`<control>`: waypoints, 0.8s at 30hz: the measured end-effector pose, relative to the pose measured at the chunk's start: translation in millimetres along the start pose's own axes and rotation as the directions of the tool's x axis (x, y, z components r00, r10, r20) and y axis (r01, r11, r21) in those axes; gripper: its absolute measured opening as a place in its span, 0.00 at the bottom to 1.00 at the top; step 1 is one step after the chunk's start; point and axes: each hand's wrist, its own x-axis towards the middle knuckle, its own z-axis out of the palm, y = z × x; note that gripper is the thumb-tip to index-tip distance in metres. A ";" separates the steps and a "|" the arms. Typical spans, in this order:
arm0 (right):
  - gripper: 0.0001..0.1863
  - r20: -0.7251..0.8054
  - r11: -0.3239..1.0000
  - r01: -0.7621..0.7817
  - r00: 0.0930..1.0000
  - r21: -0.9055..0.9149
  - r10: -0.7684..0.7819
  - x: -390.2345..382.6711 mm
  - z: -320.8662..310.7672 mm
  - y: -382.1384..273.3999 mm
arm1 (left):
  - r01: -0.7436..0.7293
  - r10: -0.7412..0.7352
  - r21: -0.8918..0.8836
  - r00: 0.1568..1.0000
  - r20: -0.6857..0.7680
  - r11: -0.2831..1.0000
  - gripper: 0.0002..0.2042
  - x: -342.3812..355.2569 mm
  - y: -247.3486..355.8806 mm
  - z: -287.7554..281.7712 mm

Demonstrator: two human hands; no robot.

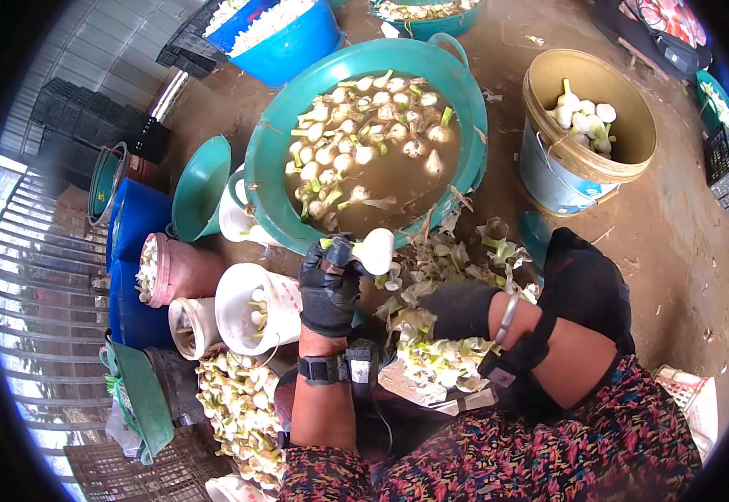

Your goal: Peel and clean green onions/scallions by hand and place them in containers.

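1. Head view, hands. The left hand (328, 289), in a black glove, was clenched around a white onion bulb (374, 250), which stuck out to the right of the fist just near of the green tub's rim (271, 159).
2. Head view, hands. The right hand (458, 308), also gloved in black, lay just right of and nearer than the bulb, resting on a heap of trimmings (431, 347); whether it grasped anything could not be told.
3. Head view, progress. Many bulbs still floated in the tub's murky water (381, 180), apparently awaiting trimming.
4. Head view, progress. A yellow-rimmed bucket (624, 171) at far right held only a few clean bulbs (583, 117), so the work seemed far from finished.
5. Head view, surroundings. A white bucket (243, 322) and a pile of peelings (235, 402) lay on the ground at near left.
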 end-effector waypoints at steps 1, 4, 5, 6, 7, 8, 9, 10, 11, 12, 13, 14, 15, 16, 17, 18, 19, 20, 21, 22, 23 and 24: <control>0.18 0.000 1.000 0.004 1.000 0.001 -0.004 0.7 -8.6 0.4 | -0.008 0.005 -0.107 1.000 -0.027 0.994 0.15 -2.7 -6.8 3.1; 0.26 -0.188 0.975 -0.185 0.960 0.125 0.207 -1.1 -32.0 -8.6 | 0.061 -0.061 -0.147 0.998 0.002 0.987 0.20 -12.5 -21.4 6.7; 0.23 -0.422 0.838 0.166 0.903 0.519 0.082 0.6 -29.1 -8.3 | 0.057 -0.050 -0.138 0.997 0.055 0.989 0.19 -13.4 -23.2 6.9; 0.20 -0.651 0.486 0.536 0.753 0.690 0.095 0.2 -28.0 -4.8 | -0.161 0.160 0.007 0.986 0.049 0.987 0.15 -5.5 -5.7 8.6; 0.20 -0.657 0.491 0.535 0.747 0.688 0.106 -2.9 -29.5 0.8 | 0.349 -0.272 -0.352 0.929 0.250 0.868 0.10 5.8 31.9 8.6; 0.20 -0.542 0.303 0.473 0.813 0.828 0.213 -3.1 -30.0 1.5 | 0.066 -0.031 -0.192 0.983 0.179 0.979 0.09 3.7 31.8 10.1; 0.21 -0.401 0.095 0.391 0.869 0.916 0.291 -6.2 -36.6 -0.8 | -0.226 0.226 -0.014 0.962 0.154 0.974 0.09 2.3 29.2 12.4; 0.19 -0.411 0.090 0.404 0.861 0.910 0.298 -20.7 -52.3 6.2 | -0.228 0.227 -0.013 0.962 0.154 0.974 0.09 3.7 25.9 12.1; 0.15 -0.614 0.299 0.537 0.675 0.789 0.409 -12.8 -43.0 43.9 | 0.174 -0.117 -0.333 0.976 0.184 0.927 0.08 7.9 22.8 12.9; 0.10 -0.664 -0.177 0.741 0.663 0.648 0.345 -25.1 -62.5 51.1 | 0.522 -0.424 -0.575 0.851 0.309 0.629 0.07 9.8 12.4 7.4; 0.11 -0.605 -0.421 0.730 0.683 0.539 0.410 -38.9 -89.9 50.9 | 0.500 -0.402 -0.478 0.866 0.299 0.722 0.06 16.9 -4.9 1.4; 0.11 -0.544 -0.346 0.781 0.615 0.521 0.570 -45.6 -98.2 45.6 | 0.460 -0.378 -0.341 0.882 0.281 0.820 0.07 23.4 -21.3 -9.0; 0.10 -0.474 -0.251 0.826 0.509 0.505 0.719 -53.1 -103.4 45.8 | 0.401 -0.341 -0.199 0.898 0.278 0.894 0.07 34.7 -30.8 -12.4; 0.10 -0.475 -0.247 0.829 0.503 0.502 0.722 -50.8 -97.4 51.1 | 0.292 -0.251 -0.126 0.930 0.270 0.948 0.08 47.0 -37.8 -10.8; 0.10 -0.562 -0.151 0.786 0.547 0.599 0.620 -43.7 -83.3 60.1 | 0.178 -0.158 -0.052 0.950 0.270 0.983 0.08 61.3 -46.3 -6.3; 0.10 -0.626 -0.043 0.738 0.600 0.673 0.499 -42.6 -77.6 58.3 | -0.067 -0.030 0.226 0.915 0.402 0.972 0.15 78.6 -56.6 -7.0; 0.10 -0.628 -0.044 0.741 0.597 0.670 0.500 -42.8 -72.4 54.8 | -0.071 -0.028 0.228 0.914 0.404 0.971 0.15 89.9 -64.2 1.6; 0.10 -0.546 -0.063 0.678 0.640 0.732 0.541 -40.0 -71.1 45.0 | 0.089 -0.221 0.281 0.846 0.485 0.956 0.19 103.5 -72.7 18.3; 0.10 -0.462 -0.093 0.612 0.680 0.786 0.569 -38.0 -72.2 36.4 | 0.237 -0.407 0.358 0.739 0.537 0.903 0.23 116.1 -72.1 27.0; 0.10 -0.464 -0.091 0.617 0.673 0.781 0.576 -38.4 -73.6 34.5 | 0.217 -0.493 0.483 0.658 0.569 0.848 0.30 128.1 -71.5 35.3; 0.10 -0.450 -0.065 0.585 0.685 0.808 0.573 -39.3 -76.0 32.4 | 0.211 -0.488 0.483 0.660 0.570 0.850 0.30 131.5 -81.4 42.5; 0.11 -0.434 -0.043 0.548 0.705 0.835 0.561 -37.3 -78.3 27.9 | 0.183 -0.545 0.567 0.611 0.574 0.803 0.32 131.2 -103.5 46.9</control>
